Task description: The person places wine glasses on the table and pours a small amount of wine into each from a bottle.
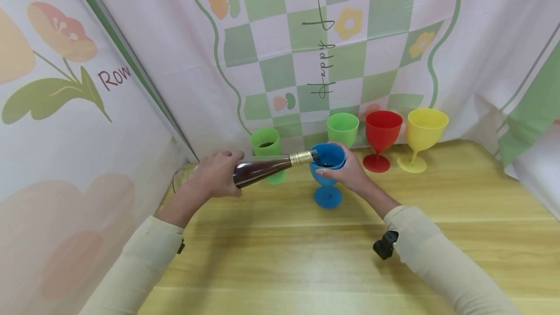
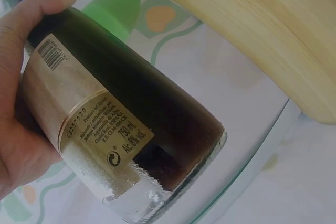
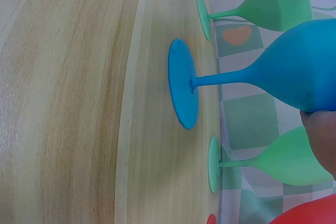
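Observation:
My left hand (image 1: 216, 174) grips a glass wine bottle (image 1: 262, 168) around its body. The bottle lies tilted almost level, its gold-banded neck pointing right and its mouth at the rim of a blue plastic goblet (image 1: 328, 197). Dark liquid shows inside the goblet. My right hand (image 1: 350, 171) holds that goblet by the bowl, thumb on the near side. In the left wrist view, the bottle (image 2: 121, 108) carries a pale back label and still has dark liquid in it. The right wrist view shows the goblet's stem and round foot close over the wooden table.
Behind the bottle stands a green goblet (image 1: 265, 136) with dark liquid in it. Along the back are a second green goblet (image 1: 343, 128), a red goblet (image 1: 383, 128) and a yellow goblet (image 1: 425, 128). A patterned cloth (image 1: 306, 28) hangs behind the wooden table (image 1: 284, 256).

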Demonstrator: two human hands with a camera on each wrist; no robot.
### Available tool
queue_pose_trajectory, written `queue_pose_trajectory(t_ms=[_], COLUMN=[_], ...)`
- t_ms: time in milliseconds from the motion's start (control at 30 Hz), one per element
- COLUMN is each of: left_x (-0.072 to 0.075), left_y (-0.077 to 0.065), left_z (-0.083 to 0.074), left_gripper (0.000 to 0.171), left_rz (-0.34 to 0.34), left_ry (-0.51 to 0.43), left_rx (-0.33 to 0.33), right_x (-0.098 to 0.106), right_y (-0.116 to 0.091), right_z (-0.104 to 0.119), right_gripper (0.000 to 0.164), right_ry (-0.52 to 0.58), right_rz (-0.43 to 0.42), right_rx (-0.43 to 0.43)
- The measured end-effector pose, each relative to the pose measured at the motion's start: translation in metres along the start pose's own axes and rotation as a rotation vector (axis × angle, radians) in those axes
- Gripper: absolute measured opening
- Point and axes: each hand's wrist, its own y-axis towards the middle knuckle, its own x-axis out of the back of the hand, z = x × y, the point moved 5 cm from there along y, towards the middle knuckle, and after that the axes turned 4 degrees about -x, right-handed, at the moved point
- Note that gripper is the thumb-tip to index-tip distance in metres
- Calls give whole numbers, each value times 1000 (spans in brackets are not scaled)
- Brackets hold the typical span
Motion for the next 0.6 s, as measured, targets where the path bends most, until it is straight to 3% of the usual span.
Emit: queue_pose_trajectory(t_ms=[600], left_x=[1], left_y=[-1], left_z=[-1], left_gripper=[85], left_rz=[15], left_ry=[0], left_rx=[11], right_x=[0], right_y=[1], right_z=[-1], right_gripper=[80], right_ry=[0], right_rz=[0], right_rx=[3])
